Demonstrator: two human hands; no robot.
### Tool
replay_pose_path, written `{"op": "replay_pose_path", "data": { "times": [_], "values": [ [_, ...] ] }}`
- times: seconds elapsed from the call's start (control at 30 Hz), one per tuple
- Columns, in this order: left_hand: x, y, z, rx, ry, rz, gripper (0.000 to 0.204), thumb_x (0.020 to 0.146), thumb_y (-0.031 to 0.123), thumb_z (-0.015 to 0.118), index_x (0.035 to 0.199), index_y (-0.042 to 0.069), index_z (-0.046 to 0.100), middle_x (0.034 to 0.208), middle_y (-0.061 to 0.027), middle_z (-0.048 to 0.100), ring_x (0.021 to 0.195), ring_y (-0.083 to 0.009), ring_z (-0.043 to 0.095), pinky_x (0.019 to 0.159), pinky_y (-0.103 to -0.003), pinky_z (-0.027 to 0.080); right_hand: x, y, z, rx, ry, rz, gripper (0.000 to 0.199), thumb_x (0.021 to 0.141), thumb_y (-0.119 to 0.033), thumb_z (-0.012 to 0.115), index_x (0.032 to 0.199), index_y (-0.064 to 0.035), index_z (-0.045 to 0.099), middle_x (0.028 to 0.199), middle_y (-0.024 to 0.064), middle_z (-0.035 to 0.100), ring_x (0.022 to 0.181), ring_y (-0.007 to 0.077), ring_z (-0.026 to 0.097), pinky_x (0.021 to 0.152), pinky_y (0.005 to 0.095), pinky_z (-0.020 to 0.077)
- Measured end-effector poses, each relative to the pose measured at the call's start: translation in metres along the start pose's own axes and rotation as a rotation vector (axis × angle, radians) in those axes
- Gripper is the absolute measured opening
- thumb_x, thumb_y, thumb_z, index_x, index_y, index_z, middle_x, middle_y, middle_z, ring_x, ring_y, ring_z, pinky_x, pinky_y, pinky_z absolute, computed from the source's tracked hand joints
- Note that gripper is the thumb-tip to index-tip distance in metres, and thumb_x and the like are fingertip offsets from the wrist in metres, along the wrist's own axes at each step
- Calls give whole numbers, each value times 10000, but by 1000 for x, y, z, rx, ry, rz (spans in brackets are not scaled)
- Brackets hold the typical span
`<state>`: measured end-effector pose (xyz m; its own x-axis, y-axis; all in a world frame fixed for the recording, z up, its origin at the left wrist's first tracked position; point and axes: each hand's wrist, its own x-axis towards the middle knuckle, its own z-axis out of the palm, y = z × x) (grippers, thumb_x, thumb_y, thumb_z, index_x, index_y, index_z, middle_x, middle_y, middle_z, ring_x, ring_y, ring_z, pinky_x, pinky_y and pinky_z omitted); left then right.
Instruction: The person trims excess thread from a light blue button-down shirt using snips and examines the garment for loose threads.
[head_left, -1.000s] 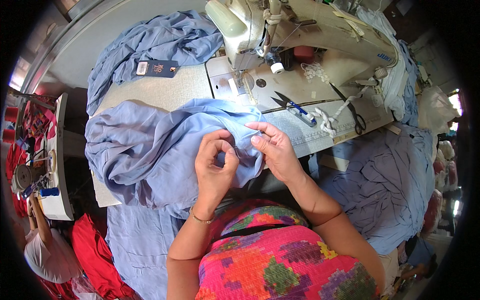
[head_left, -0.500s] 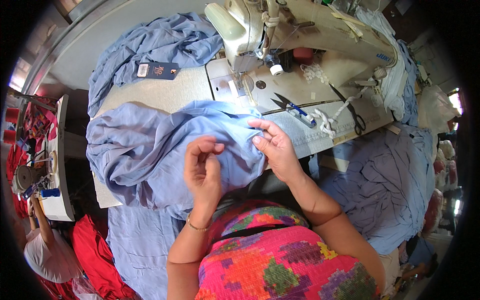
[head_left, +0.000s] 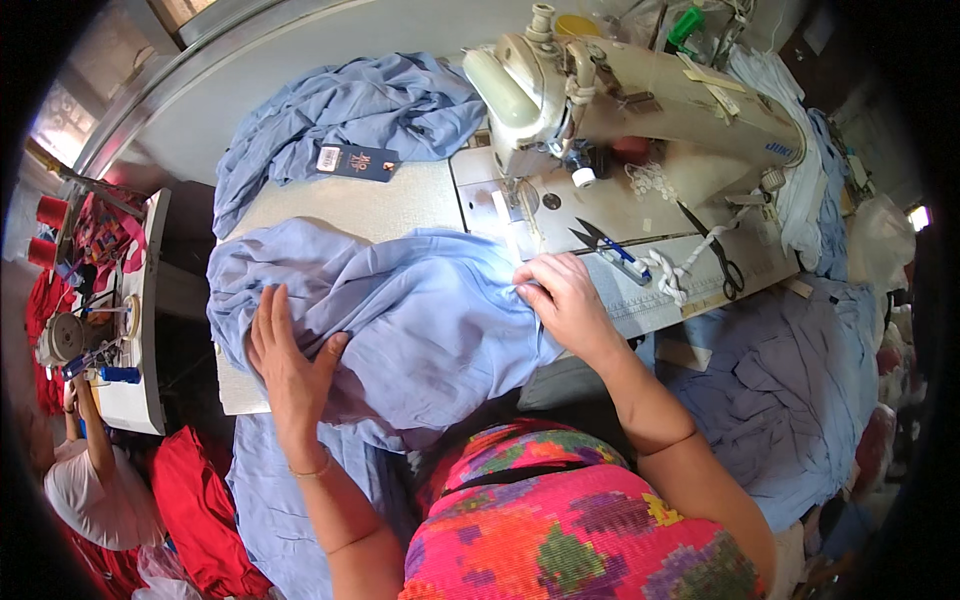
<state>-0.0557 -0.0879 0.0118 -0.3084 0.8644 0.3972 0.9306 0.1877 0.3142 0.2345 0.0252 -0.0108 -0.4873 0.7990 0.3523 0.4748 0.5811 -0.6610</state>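
A light blue garment (head_left: 430,320) lies bunched across the front of the sewing table, its right end close to the needle area of a cream sewing machine (head_left: 650,95). My right hand (head_left: 568,305) pinches the garment's edge at that end, thumb and fingers closed on the cloth. On the garment's left part rests my left hand (head_left: 290,370), its fingers stretched out and the thumb apart. Behind it, another light blue garment (head_left: 350,105) with a dark hang tag (head_left: 358,162) is heaped at the back of the table.
Thread snips (head_left: 612,250), knotted white cord (head_left: 680,270) and black scissors (head_left: 715,250) lie right of the needle. Blue cloth (head_left: 770,380) is piled at the right. At far left, a person in a white top (head_left: 95,495) sits by another machine table (head_left: 140,330) and red cloth (head_left: 205,510).
My left hand has moved left and opened out onto the cloth. My right hand has turned palm down, still pinching the edge. The whole view has shifted, with the table appearing lower and further right.
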Motion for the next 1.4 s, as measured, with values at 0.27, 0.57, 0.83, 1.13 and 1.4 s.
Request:
{"op": "replay_pose_path", "data": {
  "times": [0.27,0.57,0.83,1.13,1.4],
  "values": [
    [5,-82,-12,-50,-136,-94,389,619,35,723,990,19,607,955,-123,597,942,-269,555,891,-380,393,8,-59,-33,822,-183,57,78,855,-1,542,923,-30,566,831,16,539,781,85,505,681,219,408],
    [121,-163,-115,-228,834,-289,270,837,53,540,1104,37,574,942,-75,635,875,-154,587,781,-270,457,202,-145,-55,-152,63,-973,155,736,-10,549,883,-14,598,915,154,562,877,298,575,759,360,472],
    [331,-145,-96,409,753,242,468,798,199,614,1245,138,488,1230,-157,503,1121,-347,485,923,-418,396,336,-133,-137,-780,69,-628,200,789,-33,503,940,-55,632,962,198,611,897,306,599,827,369,492],
    [201,-27,71,-180,-45,568,506,751,251,681,1201,109,497,1308,-162,418,1187,-357,407,959,-470,340,210,-124,-190,-786,-122,-499,335,804,-188,574,1119,-77,574,1278,164,463,1111,306,504,951,376,401],
    [161,-145,104,112,-174,496,364,793,90,544,1153,40,555,1172,-225,528,1100,-369,484,944,-424,372,-32,-68,-211,-27,-212,-11,222,809,-109,600,1002,0,615,1087,124,593,1040,253,554,899,328,410]
  ]
}}
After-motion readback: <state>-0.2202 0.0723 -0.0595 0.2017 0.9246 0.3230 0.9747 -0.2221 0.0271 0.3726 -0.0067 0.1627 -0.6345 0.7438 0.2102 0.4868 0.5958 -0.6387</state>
